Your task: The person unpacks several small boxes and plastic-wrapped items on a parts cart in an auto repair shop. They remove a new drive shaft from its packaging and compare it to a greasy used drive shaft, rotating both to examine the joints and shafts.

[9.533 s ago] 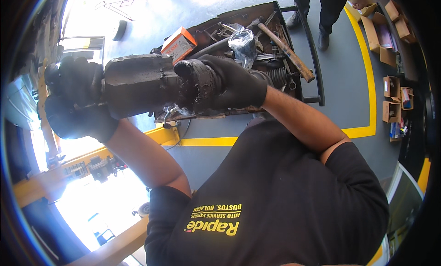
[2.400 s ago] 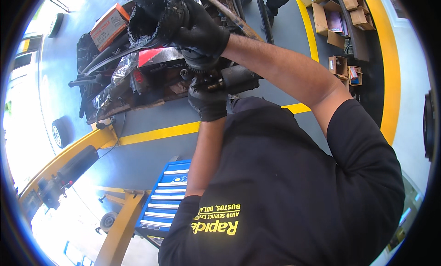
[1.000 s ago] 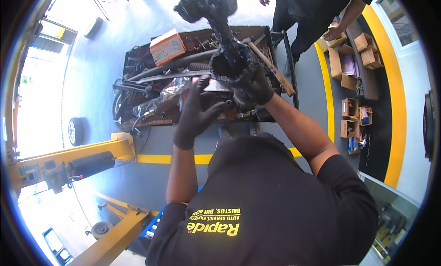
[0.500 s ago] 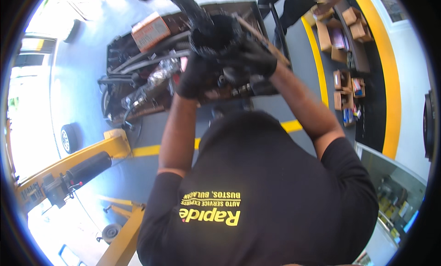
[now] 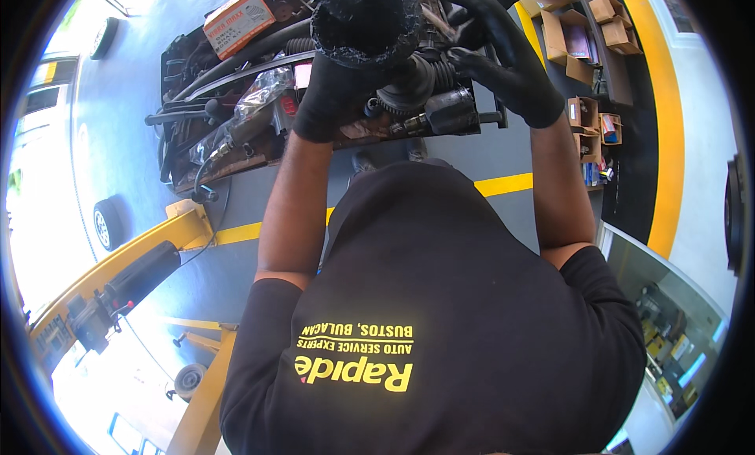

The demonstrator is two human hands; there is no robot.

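My left hand (image 5: 334,101), in a black glove, is closed round a wide-mouthed, grease-coated black cup-shaped part (image 5: 363,52). The cup's open mouth shows a dark hollow, and a lumpy dark mass lies at its top edge. To the right of it my gloved right hand (image 5: 515,66) is open, its fingers curved and apart. A brownish strip (image 5: 439,21) is close to those fingertips; I cannot tell whether they touch it. Just below the cup is a CV joint with a toothed ring (image 5: 403,101), beside a ribbed black boot (image 5: 444,73).
Under my hands stands a cluttered work cart with hoses (image 5: 228,70), a clear plastic bag (image 5: 263,93), an orange-and-white box (image 5: 238,24) and a dark air tool (image 5: 450,113). Cardboard boxes (image 5: 578,50) line the right. A yellow lift arm (image 5: 185,227) is at the left.
My right hand has come away from the cup to the right and opened. The left hand still holds the cup, whose mouth now shows more. The cart sits further left and higher in view.
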